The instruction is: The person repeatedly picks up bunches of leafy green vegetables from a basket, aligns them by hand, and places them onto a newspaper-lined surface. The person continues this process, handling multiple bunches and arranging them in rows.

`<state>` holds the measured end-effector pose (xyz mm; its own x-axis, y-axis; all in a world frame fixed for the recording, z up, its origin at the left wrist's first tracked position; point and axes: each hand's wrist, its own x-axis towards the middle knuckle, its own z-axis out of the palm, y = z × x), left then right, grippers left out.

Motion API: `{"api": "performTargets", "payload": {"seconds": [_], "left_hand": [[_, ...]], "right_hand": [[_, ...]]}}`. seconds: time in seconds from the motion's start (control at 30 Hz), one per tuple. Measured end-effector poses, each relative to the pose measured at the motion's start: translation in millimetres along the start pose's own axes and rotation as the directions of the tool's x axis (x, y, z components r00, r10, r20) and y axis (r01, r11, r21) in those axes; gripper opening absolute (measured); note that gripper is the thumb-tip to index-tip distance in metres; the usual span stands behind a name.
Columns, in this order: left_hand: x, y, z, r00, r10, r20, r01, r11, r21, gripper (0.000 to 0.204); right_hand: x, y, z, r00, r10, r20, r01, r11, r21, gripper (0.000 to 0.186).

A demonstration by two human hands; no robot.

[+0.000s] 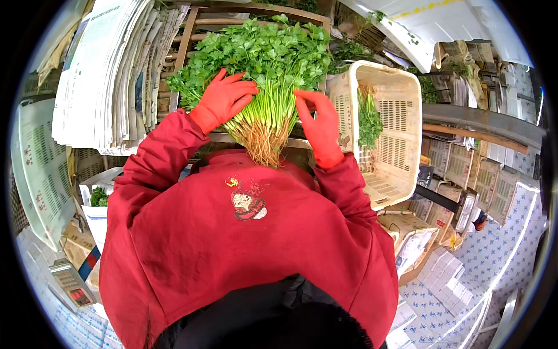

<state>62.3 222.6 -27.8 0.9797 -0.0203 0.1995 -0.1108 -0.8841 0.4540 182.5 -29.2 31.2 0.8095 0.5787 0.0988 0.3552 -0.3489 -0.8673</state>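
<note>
A big bunch of leafy greens [261,58], like celery or coriander, lies on a slatted rack in front of me. Its leaves spread away from me; the pale stems and brown roots [265,142] point toward my body. On the left side of the stems rests my left hand [228,98], in an orange-red rubber glove, fingers stretched out. My right hand [318,121], gloved alike, is at the stems' right edge. Its thumb and forefinger are bent and apart, the fingertips near or touching the outer stems. Nothing shows in its grasp.
A tall stack of newspapers [110,75] stands to the left of the rack [187,35]. At the right, a cream plastic crate [401,157] holds a small bunch of greens [369,119]. A white bucket [96,224] and a pale green crate [43,168] are at the left.
</note>
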Motion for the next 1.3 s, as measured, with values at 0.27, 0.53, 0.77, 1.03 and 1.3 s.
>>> {"api": "performTargets", "payload": {"seconds": [0.27,0.53,0.77,1.03,1.3], "left_hand": [[10.7,4.5,-4.2,1.0,0.01,0.023,-0.011,1.0,0.019,0.024],[24.1,27.9,-19.9,0.98,-0.02,-0.197,0.011,0.999,-0.05,0.021],[76.1,36.2,-12.1,0.961,0.123,-0.249,-0.104,0.991,0.087,0.036],[76.1,12.6,5.3,0.982,0.062,-0.181,-0.052,0.997,0.06,0.049],[81.5,29.2,2.7,0.959,0.087,-0.27,-0.06,0.992,0.107,0.045]], "right_hand": [[40.9,18.0,19.3,0.986,-0.043,-0.159,0.028,0.995,-0.093,0.01],[4.4,18.9,0.3,0.956,-0.108,-0.271,0.144,0.982,0.118,0.015],[31.4,-6.5,21.7,0.994,0.08,-0.07,-0.093,0.975,-0.203,0.032],[9.3,28.0,15.4,0.972,0.182,-0.148,-0.116,0.921,0.373,0.012],[-12.1,25.3,11.2,0.995,0.085,-0.06,-0.043,0.861,0.507,0.012]]}}
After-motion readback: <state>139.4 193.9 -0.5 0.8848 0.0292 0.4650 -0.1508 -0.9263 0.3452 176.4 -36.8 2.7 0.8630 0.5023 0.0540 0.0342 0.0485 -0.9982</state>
